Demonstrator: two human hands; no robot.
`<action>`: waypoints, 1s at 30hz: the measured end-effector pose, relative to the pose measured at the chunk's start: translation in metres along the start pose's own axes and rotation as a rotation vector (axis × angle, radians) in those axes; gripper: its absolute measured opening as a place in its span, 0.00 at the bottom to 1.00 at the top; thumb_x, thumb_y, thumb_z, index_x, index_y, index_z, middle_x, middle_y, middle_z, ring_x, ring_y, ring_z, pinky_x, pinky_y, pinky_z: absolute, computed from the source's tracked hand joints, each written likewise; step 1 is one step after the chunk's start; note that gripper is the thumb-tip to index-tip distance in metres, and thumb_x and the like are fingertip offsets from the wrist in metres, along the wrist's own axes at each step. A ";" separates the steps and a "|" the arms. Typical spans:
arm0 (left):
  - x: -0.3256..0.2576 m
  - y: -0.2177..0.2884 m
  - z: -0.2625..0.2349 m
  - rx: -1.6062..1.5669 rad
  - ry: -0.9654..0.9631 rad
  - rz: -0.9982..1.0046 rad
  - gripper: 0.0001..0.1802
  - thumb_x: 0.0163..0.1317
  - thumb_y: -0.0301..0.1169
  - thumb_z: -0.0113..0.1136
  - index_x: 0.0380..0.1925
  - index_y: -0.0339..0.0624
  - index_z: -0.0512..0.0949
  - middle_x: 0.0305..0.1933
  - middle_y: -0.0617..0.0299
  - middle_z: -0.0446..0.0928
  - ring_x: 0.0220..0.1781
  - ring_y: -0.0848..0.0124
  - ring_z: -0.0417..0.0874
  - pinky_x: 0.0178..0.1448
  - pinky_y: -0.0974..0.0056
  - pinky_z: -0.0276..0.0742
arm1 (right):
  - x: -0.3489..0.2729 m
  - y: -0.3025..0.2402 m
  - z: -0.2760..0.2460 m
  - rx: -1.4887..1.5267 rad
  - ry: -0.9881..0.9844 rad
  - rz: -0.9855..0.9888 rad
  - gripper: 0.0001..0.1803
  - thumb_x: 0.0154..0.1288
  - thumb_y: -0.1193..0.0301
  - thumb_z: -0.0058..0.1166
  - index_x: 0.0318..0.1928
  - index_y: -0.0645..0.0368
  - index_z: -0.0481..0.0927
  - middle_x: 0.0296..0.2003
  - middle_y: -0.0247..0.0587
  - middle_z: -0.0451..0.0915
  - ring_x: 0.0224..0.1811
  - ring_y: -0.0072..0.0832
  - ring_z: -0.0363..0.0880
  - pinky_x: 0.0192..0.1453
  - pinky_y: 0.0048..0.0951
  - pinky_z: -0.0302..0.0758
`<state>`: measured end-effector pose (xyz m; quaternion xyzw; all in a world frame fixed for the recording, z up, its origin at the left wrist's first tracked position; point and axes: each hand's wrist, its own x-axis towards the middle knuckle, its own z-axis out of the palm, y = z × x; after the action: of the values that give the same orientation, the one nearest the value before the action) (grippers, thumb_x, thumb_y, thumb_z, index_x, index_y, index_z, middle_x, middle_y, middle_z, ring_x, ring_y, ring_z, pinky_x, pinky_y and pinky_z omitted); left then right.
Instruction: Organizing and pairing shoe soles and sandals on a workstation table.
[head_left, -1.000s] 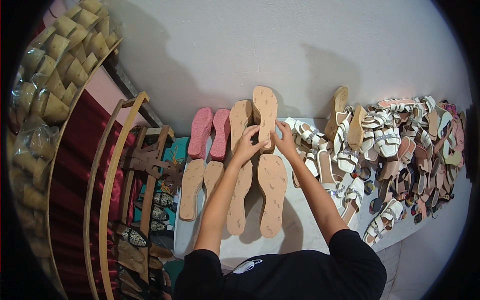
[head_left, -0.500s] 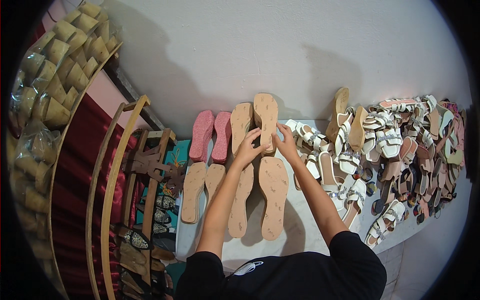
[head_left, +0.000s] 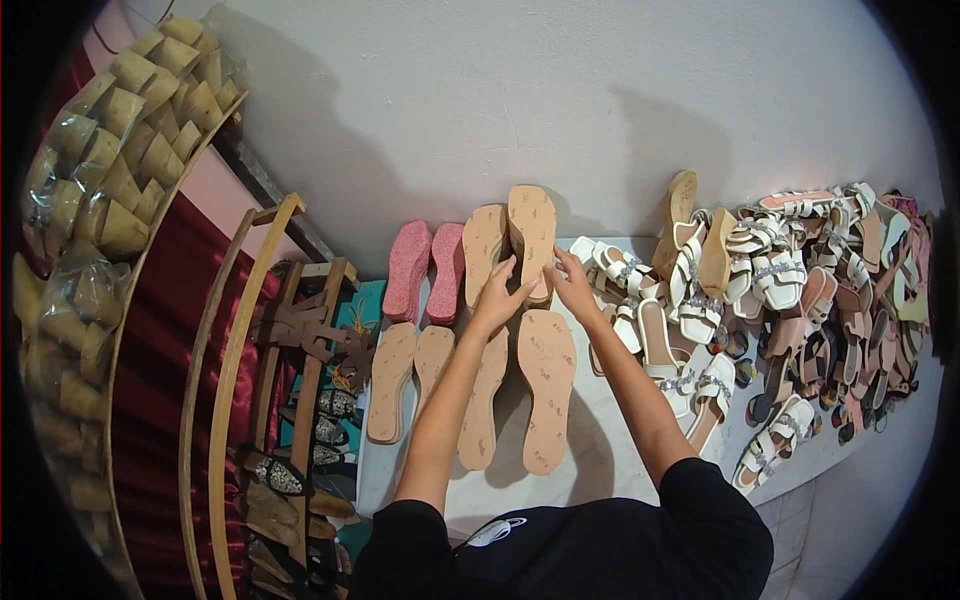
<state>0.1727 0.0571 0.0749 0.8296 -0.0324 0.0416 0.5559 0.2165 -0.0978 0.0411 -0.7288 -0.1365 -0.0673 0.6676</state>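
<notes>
- At far left, pale wooden blocks (head_left: 160, 160), some under clear plastic, filled a curved shelf above a dark red curtain (head_left: 160, 380).
- Next came a wooden rack (head_left: 220, 400) holding assorted shoes.
- On the pale counter (head_left: 500, 488), two pink platform soles (head_left: 407, 270) stood in the back row near the wall, with tan soles (head_left: 390, 383) in front of them.
- The left hand (head_left: 497, 298) reached up beside the right-hand tan sole of the back row, its grip partly open — thumb spread from the fingers, at that sole's lower left edge; whether it had closed on it, I cannot tell.
- That back-row tan sole (head_left: 533, 240) stood between the hands, its marked face toward the wearer.
- The right hand (head_left: 571, 288) was at its lower right edge, grip loosely curved; I cannot tell how firmly it held.
- Farther right lay white sandals (head_left: 657, 345), two wooden lasts (head_left: 715, 255) and a crowded pile of sandals (head_left: 850, 330).
</notes>
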 end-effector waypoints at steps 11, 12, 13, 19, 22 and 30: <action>-0.032 0.049 0.031 0.249 0.113 0.329 0.32 0.55 0.37 0.59 0.54 0.25 0.64 0.57 0.40 0.64 0.61 0.55 0.64 0.63 0.61 0.58 | -0.031 -0.024 -0.044 -0.123 0.078 -0.166 0.22 0.58 0.67 0.51 0.54 0.60 0.69 0.48 0.48 0.67 0.46 0.35 0.68 0.51 0.31 0.67; -0.035 0.054 0.036 0.242 0.103 0.344 0.32 0.55 0.37 0.59 0.53 0.25 0.64 0.57 0.41 0.64 0.60 0.55 0.65 0.62 0.62 0.59 | -0.038 -0.028 -0.048 -0.091 0.087 -0.184 0.22 0.58 0.68 0.51 0.53 0.60 0.69 0.48 0.47 0.68 0.46 0.35 0.68 0.51 0.31 0.67; -0.040 0.062 0.041 0.234 0.090 0.358 0.31 0.55 0.37 0.59 0.53 0.25 0.65 0.57 0.41 0.65 0.60 0.55 0.66 0.62 0.62 0.60 | -0.046 -0.035 -0.054 -0.061 0.097 -0.200 0.21 0.58 0.68 0.51 0.53 0.59 0.70 0.48 0.47 0.68 0.46 0.35 0.68 0.51 0.31 0.67; -0.066 0.114 0.097 0.224 0.026 0.475 0.28 0.55 0.38 0.57 0.51 0.27 0.67 0.54 0.43 0.68 0.57 0.51 0.67 0.60 0.58 0.61 | -0.092 -0.059 -0.119 0.004 0.180 -0.116 0.20 0.59 0.68 0.51 0.52 0.58 0.71 0.49 0.42 0.66 0.46 0.29 0.68 0.48 0.25 0.68; -0.078 0.129 0.138 0.201 -0.045 0.508 0.28 0.55 0.38 0.58 0.51 0.28 0.68 0.56 0.44 0.67 0.59 0.56 0.67 0.61 0.61 0.61 | -0.121 -0.063 -0.161 -0.002 0.243 -0.104 0.20 0.60 0.67 0.51 0.52 0.56 0.71 0.50 0.42 0.65 0.48 0.31 0.68 0.49 0.29 0.70; -0.112 0.157 0.284 0.058 -0.343 0.561 0.28 0.56 0.38 0.57 0.51 0.28 0.67 0.54 0.43 0.68 0.57 0.57 0.69 0.60 0.62 0.62 | -0.209 -0.051 -0.280 -0.037 0.446 -0.023 0.19 0.60 0.71 0.49 0.53 0.59 0.70 0.50 0.42 0.65 0.48 0.31 0.71 0.50 0.27 0.69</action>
<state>0.0554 -0.2641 0.0997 0.7988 -0.3514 0.0537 0.4853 0.0258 -0.3951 0.0591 -0.7064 0.0075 -0.2366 0.6671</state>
